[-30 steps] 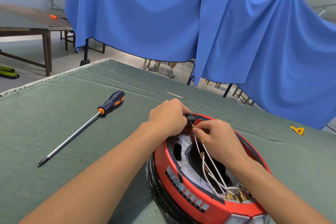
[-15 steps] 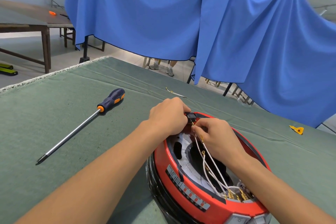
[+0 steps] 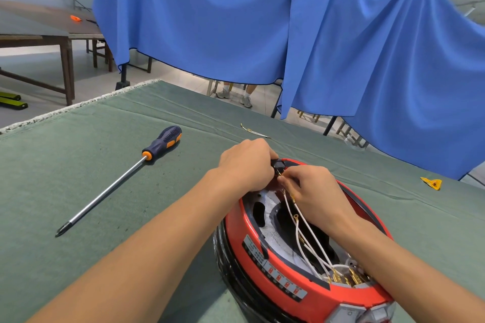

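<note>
Screwdriver (image 3: 118,186) lies idle on the table (image 3: 65,165), left. Left hand (image 3: 246,162): grip curled round the small black switch block (image 3: 278,164) at the far rim of the upturned red cooker base (image 3: 233,228). Right hand (image 3: 312,191): grip pinching a white wire (image 3: 297,233) end at the block. The leads look thin and floppy, so I'd hold one by the terminal, not the lead.

One view only: head-worn, wide-angle. Faces forward and down over the green-covered table (image 3: 78,178). Close range on left hand (image 3: 246,165) and right hand (image 3: 312,191), lower centre; blue drape (image 3: 210,21) farther off, upper frame.
</note>
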Tool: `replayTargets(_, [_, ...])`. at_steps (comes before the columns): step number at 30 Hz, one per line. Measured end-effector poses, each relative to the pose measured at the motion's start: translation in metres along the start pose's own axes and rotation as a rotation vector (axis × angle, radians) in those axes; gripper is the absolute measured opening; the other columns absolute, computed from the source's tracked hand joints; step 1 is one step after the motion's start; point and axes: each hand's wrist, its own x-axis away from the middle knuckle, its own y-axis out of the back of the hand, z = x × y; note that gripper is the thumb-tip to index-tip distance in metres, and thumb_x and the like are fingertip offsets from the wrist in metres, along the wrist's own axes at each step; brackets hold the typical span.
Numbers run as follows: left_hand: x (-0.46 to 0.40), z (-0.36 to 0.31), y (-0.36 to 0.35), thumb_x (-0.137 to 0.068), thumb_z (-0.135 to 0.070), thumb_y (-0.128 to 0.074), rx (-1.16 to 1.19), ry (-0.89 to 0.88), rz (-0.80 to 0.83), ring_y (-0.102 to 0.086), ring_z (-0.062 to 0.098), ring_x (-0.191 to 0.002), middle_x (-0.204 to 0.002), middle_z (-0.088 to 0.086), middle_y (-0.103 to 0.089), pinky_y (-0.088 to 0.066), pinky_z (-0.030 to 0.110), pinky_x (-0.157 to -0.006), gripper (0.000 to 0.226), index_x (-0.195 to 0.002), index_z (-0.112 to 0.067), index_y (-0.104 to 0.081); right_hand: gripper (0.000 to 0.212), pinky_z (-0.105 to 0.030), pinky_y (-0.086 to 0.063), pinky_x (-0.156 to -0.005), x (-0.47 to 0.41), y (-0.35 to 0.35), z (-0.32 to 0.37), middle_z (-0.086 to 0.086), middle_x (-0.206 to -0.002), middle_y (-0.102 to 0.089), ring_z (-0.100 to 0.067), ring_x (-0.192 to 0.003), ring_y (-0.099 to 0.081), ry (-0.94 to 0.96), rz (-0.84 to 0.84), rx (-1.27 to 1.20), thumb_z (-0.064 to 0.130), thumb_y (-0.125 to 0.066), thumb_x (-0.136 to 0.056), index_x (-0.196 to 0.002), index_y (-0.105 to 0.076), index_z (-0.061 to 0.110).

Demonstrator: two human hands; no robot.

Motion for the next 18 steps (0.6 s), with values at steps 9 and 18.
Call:
replayTargets(9, [-0.001,0.003,0.004,-0.086,-0.010,-0.050,-0.027,0.011,-0.060,-0.056,0.027,-0.110,-0.121,0.000,-0.063,-0.039,0.029,-0.073,0.044,-0.119,-0.035,-0.064,0.017,-0.030,-0.047,-0.066,-0.003,0.017,-0.002,0.011,-0.062,-0.063,-0.011,-0.062,-0.060,-0.101,-0.056,-0.088,0.035,-0.064,-0.089,-0.076,-0.070,0.026])
replayTargets(18, [-0.014,0.037,0.029,-0.088,-0.011,-0.048,-0.061,0.027,-0.019,-0.059,0.026,-0.101,-0.112,-0.004,-0.068,-0.047,0.031,-0.075,0.047,-0.114,-0.046,-0.064,0.017,-0.031,-0.048,-0.073,-0.072,0.033,-0.001,0.002,-0.083,-0.069,-0.021,-0.083,-0.062,-0.196,-0.088,-0.036,0.027,-0.057,-0.090,-0.081,-0.069,0.020])
